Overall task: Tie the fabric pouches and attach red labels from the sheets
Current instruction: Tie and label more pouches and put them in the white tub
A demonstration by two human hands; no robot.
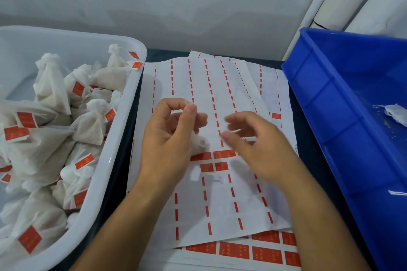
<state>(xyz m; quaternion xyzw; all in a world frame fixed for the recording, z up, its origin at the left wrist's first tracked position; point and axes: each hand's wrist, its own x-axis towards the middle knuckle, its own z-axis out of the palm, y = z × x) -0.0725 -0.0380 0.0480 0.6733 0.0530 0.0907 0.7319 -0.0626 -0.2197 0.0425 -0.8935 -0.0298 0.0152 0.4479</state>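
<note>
The right hand (262, 145) is motion-blurred, so its grip cannot be told. The left hand (169, 138) hides most of a pouch (199, 142). The blue crate (352, 116) is cut off at the right edge.

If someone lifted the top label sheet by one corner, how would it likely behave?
The top label sheet would probably flop and bend, since it looks thin and its near edge already curls. Likely light. It may slide, lying loose on other sheets.

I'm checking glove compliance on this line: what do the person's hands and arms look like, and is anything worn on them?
Both are bare. The left hand and right hand have no gloves, and no rings show on the visible fingers. Both forearms are uncovered to the frame's bottom edge: no sleeves, watch or wristband in view. Fingernails look short and unpainted. The right hand is somewhat motion-blurred, so fine detail there is unclear.
</note>
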